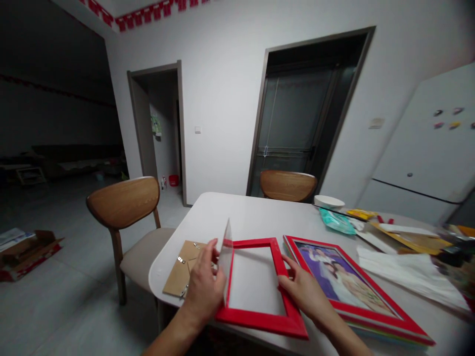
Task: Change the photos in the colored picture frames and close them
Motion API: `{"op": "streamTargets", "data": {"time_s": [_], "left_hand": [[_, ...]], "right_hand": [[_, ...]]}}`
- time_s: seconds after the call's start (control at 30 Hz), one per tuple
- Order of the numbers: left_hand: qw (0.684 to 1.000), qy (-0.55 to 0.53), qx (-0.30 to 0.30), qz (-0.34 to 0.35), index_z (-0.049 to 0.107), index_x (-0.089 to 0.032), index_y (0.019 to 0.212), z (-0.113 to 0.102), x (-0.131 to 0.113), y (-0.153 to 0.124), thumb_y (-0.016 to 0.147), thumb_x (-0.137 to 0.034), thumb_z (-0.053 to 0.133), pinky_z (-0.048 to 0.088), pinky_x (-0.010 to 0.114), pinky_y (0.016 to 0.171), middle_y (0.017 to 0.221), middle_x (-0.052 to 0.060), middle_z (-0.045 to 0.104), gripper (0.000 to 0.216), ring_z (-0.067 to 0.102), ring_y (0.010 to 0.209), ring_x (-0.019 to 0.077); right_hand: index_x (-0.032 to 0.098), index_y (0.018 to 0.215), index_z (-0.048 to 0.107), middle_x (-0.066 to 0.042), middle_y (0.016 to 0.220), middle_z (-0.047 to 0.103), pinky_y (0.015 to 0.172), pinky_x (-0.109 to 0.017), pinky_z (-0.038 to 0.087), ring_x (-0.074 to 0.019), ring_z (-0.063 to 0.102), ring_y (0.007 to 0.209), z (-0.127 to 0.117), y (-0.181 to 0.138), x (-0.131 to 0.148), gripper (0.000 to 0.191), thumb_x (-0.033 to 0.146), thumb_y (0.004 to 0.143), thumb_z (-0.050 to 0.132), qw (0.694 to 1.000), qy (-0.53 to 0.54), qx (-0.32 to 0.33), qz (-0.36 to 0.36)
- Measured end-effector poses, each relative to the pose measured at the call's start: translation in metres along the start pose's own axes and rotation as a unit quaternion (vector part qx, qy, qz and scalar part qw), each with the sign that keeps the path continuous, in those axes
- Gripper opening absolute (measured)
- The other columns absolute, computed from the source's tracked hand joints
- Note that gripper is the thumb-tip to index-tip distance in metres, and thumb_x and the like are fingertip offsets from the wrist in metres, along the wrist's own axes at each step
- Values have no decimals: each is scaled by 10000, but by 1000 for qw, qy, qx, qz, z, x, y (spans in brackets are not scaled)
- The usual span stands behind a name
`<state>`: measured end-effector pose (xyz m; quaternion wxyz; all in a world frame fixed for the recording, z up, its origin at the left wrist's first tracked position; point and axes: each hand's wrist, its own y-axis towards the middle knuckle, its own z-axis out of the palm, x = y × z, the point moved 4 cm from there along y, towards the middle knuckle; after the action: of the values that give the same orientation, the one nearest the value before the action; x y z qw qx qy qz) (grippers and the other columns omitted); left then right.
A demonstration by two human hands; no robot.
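left hand (206, 277): thumb and fingers closed on the pane (227, 242), a thin sheet stood nearly upright over the near-left side of the red frame (275, 253). we read the upright hold as keeping its face off the opening; whether its lower edge touches the rail, we cannot tell.

right hand (302, 284): closed on the frame's right rail, we judge to steady it. the frame lies between both grips, a pale surface showing through it.

left of the left grip, partly hidden by that hand: the board (174, 279), brown, metal clips up, seemingly parked within reach.

just right of the right grip: the photo frame (345, 274), holding a picture of people against purple; coloured edges show beneath.

containers: beyond the right grip, a white bowl (329, 201), contents hidden from us, and a green packet (337, 221) beside it. well left of the left grip, on the floor, an open box (44, 247) with something pale and flat inside.
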<state>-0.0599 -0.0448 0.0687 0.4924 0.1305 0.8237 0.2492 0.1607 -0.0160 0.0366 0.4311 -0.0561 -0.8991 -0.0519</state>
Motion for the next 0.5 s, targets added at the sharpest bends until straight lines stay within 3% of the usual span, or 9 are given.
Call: {"op": "streamTargets", "data": {"time_s": [0.1, 0.2, 0.4, 0.5], "left_hand": [[990, -57, -23, -131, 369, -161, 1125, -20, 39, -6, 671, -153, 444, 458, 234, 595, 854, 27, 534, 460, 555, 696, 151], [984, -37, 9, -171, 391, -143, 1099, -25, 67, -21, 665, -186, 452, 445, 265, 653, 795, 12, 542, 440, 556, 710, 167], [980, 131, 90, -117, 419, -153, 1127, -23, 81, -37, 703, -212, 431, 388, 336, 784, 894, 58, 569, 428, 528, 861, 213], [975, 186, 93, -79, 453, -152, 1099, -24, 74, -35, 710, -219, 433, 368, 366, 826, 985, 86, 559, 395, 496, 937, 232]], "right_hand": [[67, 1162, 422, -153, 1014, 587, 774, -292, 400, -221, 559, 898, 7, 3, -16, 504, 174, 670, 397, 987, -150, -26, -43], [41, 1166, 416, -189, 1094, 538, 821, -312, 376, -237, 535, 954, 18, 2, -28, 493, 154, 687, 387, 973, -218, -24, -71], [38, 1163, 424, -172, 961, 587, 772, -316, 401, -223, 560, 850, 26, -3, -33, 475, 138, 700, 380, 955, -279, -27, -96], [48, 1087, 502, -177, 1055, 542, 866, -337, 346, -241, 492, 982, 29, -7, -22, 427, 146, 680, 416, 954, -256, -53, -144]]}}
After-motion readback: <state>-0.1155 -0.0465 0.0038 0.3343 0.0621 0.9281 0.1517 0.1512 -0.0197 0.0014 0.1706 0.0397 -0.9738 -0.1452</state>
